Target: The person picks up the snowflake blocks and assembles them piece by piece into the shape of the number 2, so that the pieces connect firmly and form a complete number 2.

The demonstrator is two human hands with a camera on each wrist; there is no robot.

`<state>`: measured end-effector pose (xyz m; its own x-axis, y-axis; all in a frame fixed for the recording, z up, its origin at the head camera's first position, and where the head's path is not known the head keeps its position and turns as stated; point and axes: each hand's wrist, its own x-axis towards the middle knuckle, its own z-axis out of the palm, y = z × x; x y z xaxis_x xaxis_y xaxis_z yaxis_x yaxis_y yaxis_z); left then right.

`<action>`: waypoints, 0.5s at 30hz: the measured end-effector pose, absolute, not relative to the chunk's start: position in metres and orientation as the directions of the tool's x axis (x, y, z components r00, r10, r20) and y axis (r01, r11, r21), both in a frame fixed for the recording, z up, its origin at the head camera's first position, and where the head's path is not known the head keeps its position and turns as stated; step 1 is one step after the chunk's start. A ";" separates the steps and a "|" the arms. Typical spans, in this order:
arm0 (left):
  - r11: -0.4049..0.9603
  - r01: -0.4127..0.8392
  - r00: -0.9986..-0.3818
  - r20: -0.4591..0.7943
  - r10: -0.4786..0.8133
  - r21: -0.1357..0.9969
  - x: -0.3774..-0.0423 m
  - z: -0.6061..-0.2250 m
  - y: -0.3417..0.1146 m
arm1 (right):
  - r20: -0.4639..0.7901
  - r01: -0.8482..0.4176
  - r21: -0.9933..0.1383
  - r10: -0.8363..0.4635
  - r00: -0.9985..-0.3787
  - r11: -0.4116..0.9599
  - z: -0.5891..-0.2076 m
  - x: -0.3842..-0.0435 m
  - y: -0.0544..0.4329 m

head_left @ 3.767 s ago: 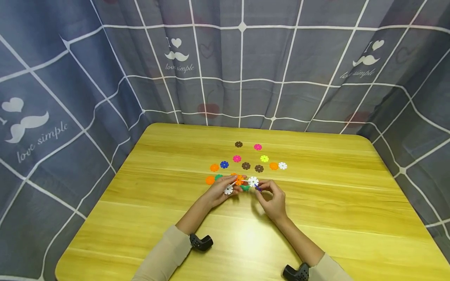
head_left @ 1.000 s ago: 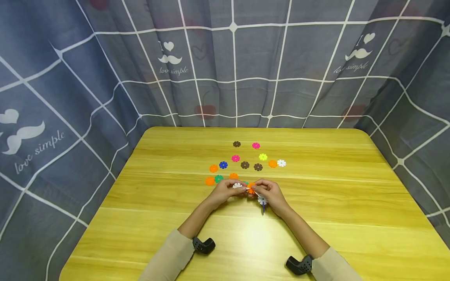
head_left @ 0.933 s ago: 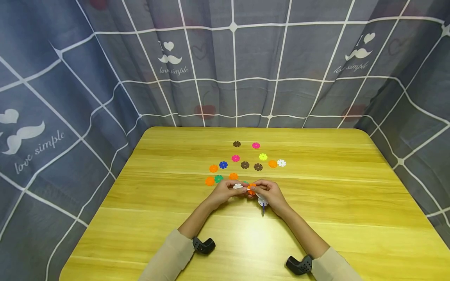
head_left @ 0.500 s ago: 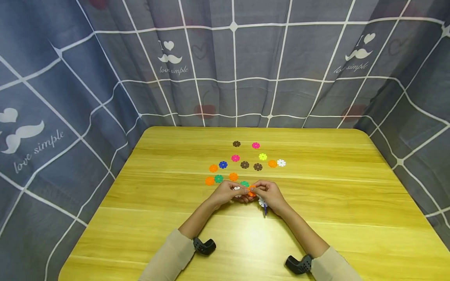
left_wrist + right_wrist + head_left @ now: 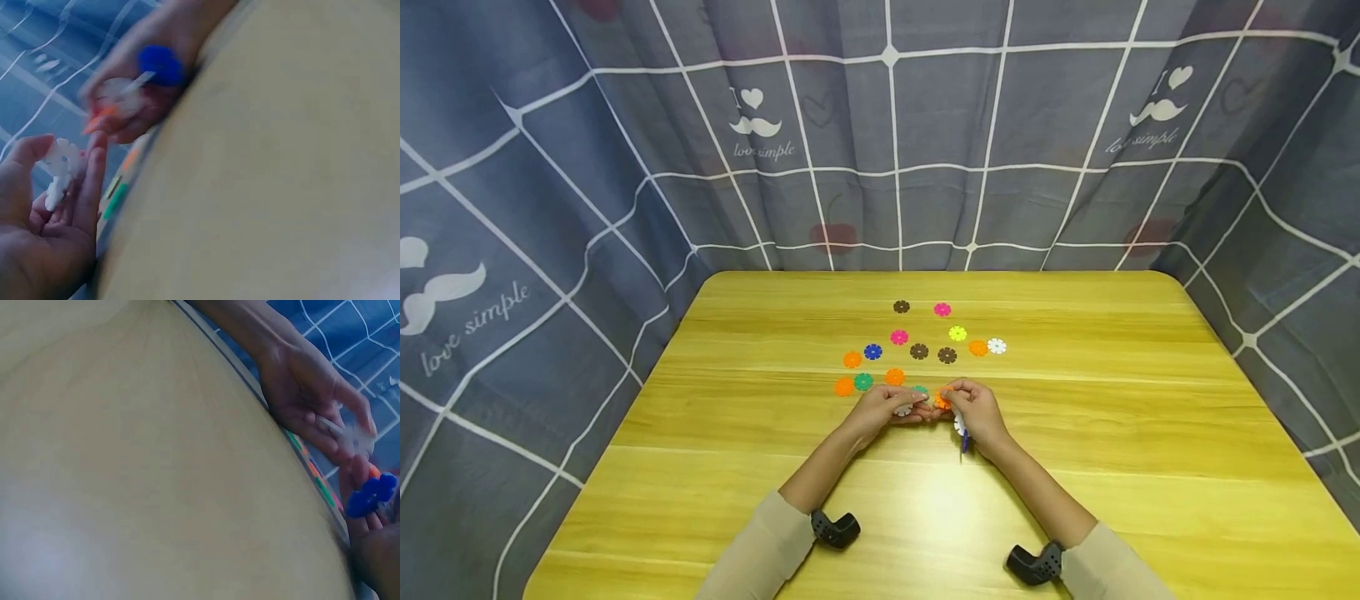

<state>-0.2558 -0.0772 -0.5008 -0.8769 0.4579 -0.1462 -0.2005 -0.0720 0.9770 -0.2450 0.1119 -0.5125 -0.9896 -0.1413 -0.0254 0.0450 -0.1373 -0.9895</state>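
Observation:
My left hand (image 5: pixel 880 410) pinches a white snowflake disc (image 5: pixel 64 157) between thumb and fingers; a second white disc (image 5: pixel 56 190) joins it edge-on in the left wrist view. Close beside it, my right hand (image 5: pixel 979 414) pinches an orange snowflake disc (image 5: pixel 945 398). Linked to that, a white disc (image 5: pixel 958 424) and a blue disc (image 5: pixel 965 442) hang below the right palm. A gap shows between the left hand's white disc and the orange one, while the fingertips of both hands nearly meet. Fingers partly hide the joints.
Loose snowflake discs lie flat beyond the hands: green (image 5: pixel 863 382), orange (image 5: pixel 894 377), blue (image 5: pixel 872 352), brown (image 5: pixel 919 352), pink (image 5: pixel 942 309), yellow (image 5: pixel 957 333) and white (image 5: pixel 997 346). The wooden table (image 5: pixel 760 333) ends at a grey checked curtain (image 5: pixel 865 200).
Earlier the white, orange, white and blue discs formed one chain between both hands. Now the orange disc has come away rightward with the right hand, and the left hand keeps the white ones.

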 end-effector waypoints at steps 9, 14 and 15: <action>-0.037 -0.202 -0.861 -0.160 0.483 0.979 -0.257 -0.502 -0.078 | 0.001 0.011 -0.991 -0.087 -0.996 -0.133 -0.510 -0.244 0.114; -0.038 -0.208 -0.859 -0.164 0.486 0.977 -0.256 -0.501 -0.077 | 0.007 0.009 -0.987 -0.097 -0.995 -0.161 -0.507 -0.244 0.114; -0.037 -0.212 -0.858 -0.168 0.485 0.977 -0.256 -0.500 -0.077 | 0.004 0.013 -0.986 -0.101 -0.995 -0.165 -0.507 -0.244 0.114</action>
